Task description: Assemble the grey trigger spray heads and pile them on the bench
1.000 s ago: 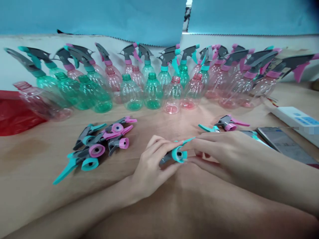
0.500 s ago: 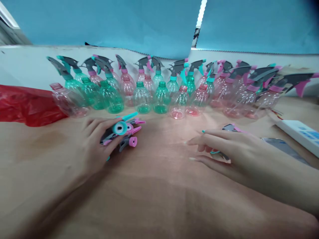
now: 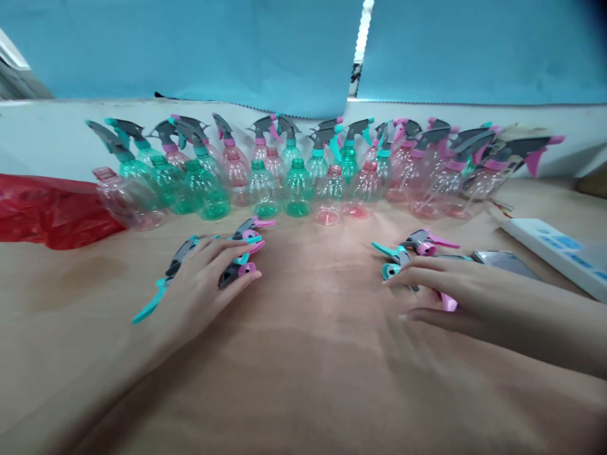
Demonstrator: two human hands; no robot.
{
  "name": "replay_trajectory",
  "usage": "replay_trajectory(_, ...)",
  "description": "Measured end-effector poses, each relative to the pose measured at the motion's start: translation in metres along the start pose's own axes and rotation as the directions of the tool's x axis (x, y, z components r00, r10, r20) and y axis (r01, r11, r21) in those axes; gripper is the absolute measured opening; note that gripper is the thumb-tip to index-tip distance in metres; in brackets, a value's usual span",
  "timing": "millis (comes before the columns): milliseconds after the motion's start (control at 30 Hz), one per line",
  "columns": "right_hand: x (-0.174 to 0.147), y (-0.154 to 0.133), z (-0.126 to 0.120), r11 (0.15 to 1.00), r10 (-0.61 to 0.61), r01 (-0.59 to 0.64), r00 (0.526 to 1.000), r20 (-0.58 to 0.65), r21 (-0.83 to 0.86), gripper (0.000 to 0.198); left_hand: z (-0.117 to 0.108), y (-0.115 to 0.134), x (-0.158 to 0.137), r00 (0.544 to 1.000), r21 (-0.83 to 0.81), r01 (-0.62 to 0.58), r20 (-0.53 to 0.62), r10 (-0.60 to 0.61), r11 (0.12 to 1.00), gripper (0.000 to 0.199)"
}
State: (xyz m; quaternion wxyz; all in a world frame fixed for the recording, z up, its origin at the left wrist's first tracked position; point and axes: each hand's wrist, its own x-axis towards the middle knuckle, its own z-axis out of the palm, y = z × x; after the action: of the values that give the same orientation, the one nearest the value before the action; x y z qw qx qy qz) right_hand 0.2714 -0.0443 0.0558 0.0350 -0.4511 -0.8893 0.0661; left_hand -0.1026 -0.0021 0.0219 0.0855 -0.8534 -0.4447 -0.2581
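My left hand (image 3: 202, 275) rests over a small pile of grey trigger spray heads, fingers stretched and the thumb apart. A pink-collared spray head (image 3: 232, 275) shows between thumb and fingers, and a turquoise lever (image 3: 149, 306) sticks out past the hand's outer side. On the right, my right hand (image 3: 446, 281) hovers low over or touches more spray heads, its fingers extended. Just beyond its fingertips lie a turquoise-collared spray head (image 3: 392, 268) and a pink-collared one (image 3: 420, 243). Part of a pink lever (image 3: 448, 302) shows beneath that hand.
Several clear, pink and green bottles stand along the back; an open green bottle (image 3: 298, 189) is mid-row, while a rear bottle wears a spray head (image 3: 327, 136). A red plastic bag (image 3: 52, 212) lies left. A phone (image 3: 505, 262) and a white box-like device (image 3: 559, 249) lie right.
My left hand has loosened and flattened over its pile, and the turquoise-collared spray head has dropped lower there. My right hand has shifted slightly, uncovering spray heads beside it. The view has turned slightly.
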Motion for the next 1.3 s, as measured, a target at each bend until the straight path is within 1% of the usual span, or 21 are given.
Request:
replay_trajectory(100, -0.016, 0.007, -0.004, 0.997, 0.068, -0.068, 0.998, -0.003, 0.02, 0.03, 0.002, 0.026, 0.01, 0.998, -0.037, -0.063, 0.029, 0.064, 0.997, 0.029)
replay_trajectory(200, -0.027, 0.018, -0.003, 0.992, 0.126, -0.126, 0.992, -0.016, -0.009, 0.034, 0.014, 0.052, 0.019, 0.988, -0.116, -0.094, 0.111, 0.107, 0.989, 0.023)
replay_trajectory(267, -0.031, 0.027, 0.001, 0.988, 0.144, -0.145, 0.989, -0.019, -0.049, 0.034, 0.027, 0.068, 0.025, 0.974, -0.191, -0.105, 0.178, 0.14, 0.976, 0.022)
replay_trajectory(333, -0.031, 0.036, 0.005, 0.987, 0.135, -0.138, 0.99, -0.038, -0.083, 0.033, 0.044, 0.082, 0.033, 0.957, -0.287, -0.125, 0.217, 0.191, 0.95, 0.019)
replay_trajectory(400, -0.03, 0.041, 0.009, 0.986, 0.126, -0.134, 0.989, -0.079, -0.097, 0.033, 0.061, 0.095, 0.043, 0.948, -0.382, -0.121, 0.23, 0.222, 0.916, 0.018)
replay_trajectory(433, -0.03, 0.043, 0.011, 0.986, 0.128, -0.137, 0.987, -0.1, -0.091, 0.032, 0.069, 0.101, 0.048, 0.945, -0.402, -0.121, 0.232, 0.229, 0.908, 0.018)
replay_trajectory(500, -0.027, 0.043, 0.015, 0.988, 0.139, -0.145, 0.983, -0.117, -0.045, 0.03, 0.083, 0.113, 0.06, 0.95, -0.423, -0.103, 0.226, 0.215, 0.9, 0.022)
replay_trajectory(600, -0.02, 0.039, 0.02, 0.989, 0.15, -0.147, 0.985, -0.088, 0.034, 0.031, 0.099, 0.129, 0.077, 0.963, -0.438, -0.055, 0.216, 0.164, 0.897, 0.036)
replay_trajectory(667, -0.014, 0.036, 0.023, 0.987, 0.152, -0.149, 0.986, -0.072, 0.055, 0.034, 0.108, 0.138, 0.086, 0.966, -0.454, -0.034, 0.212, 0.145, 0.89, 0.04)
replay_trajectory(733, -0.006, 0.034, 0.024, 0.983, 0.173, -0.169, 0.983, -0.059, 0.068, 0.033, 0.114, 0.144, 0.092, 0.967, -0.474, -0.026, 0.211, 0.143, 0.88, 0.036)
replay_trajectory(800, 0.001, 0.032, 0.024, 0.976, 0.202, -0.198, 0.978, -0.045, 0.087, 0.031, 0.118, 0.146, 0.095, 0.967, -0.497, -0.03, 0.206, 0.151, 0.867, 0.025)
replay_trajectory(900, 0.011, 0.03, 0.019, 0.968, 0.225, -0.22, 0.974, -0.031, 0.121, 0.023, 0.117, 0.143, 0.096, 0.967, -0.537, -0.044, 0.19, 0.171, 0.842, 0.018)
replay_trajectory(967, 0.016, 0.03, 0.013, 0.968, 0.215, -0.21, 0.976, -0.023, 0.141, 0.02, 0.111, 0.139, 0.095, 0.969, -0.56, -0.043, 0.179, 0.172, 0.827, 0.02)
replay_trajectory(1033, 0.019, 0.031, 0.003, 0.968, 0.203, -0.197, 0.979, -0.024, 0.156, 0.022, 0.101, 0.132, 0.091, 0.972, -0.576, -0.029, 0.174, 0.157, 0.817, 0.02)
replay_trajectory(1100, 0.021, 0.033, -0.009, 0.967, 0.207, -0.197, 0.977, -0.046, 0.16, 0.025, 0.089, 0.125, 0.086, 0.977, -0.586, 0.011, 0.18, 0.116, 0.81, 0.019)
replay_trajectory(1200, 0.025, 0.035, -0.03, 0.967, 0.219, -0.203, 0.97, -0.102, 0.152, 0.026, 0.07, 0.114, 0.076, 0.982, -0.607, 0.126, 0.189, -0.011, 0.784, 0.018)
replay_trajectory(1300, 0.032, 0.035, -0.046, 0.959, 0.233, -0.201, 0.961, -0.151, 0.2, 0.027, 0.056, 0.105, 0.066, 0.985, -0.618, 0.16, 0.152, -0.083, 0.77, 0.016)
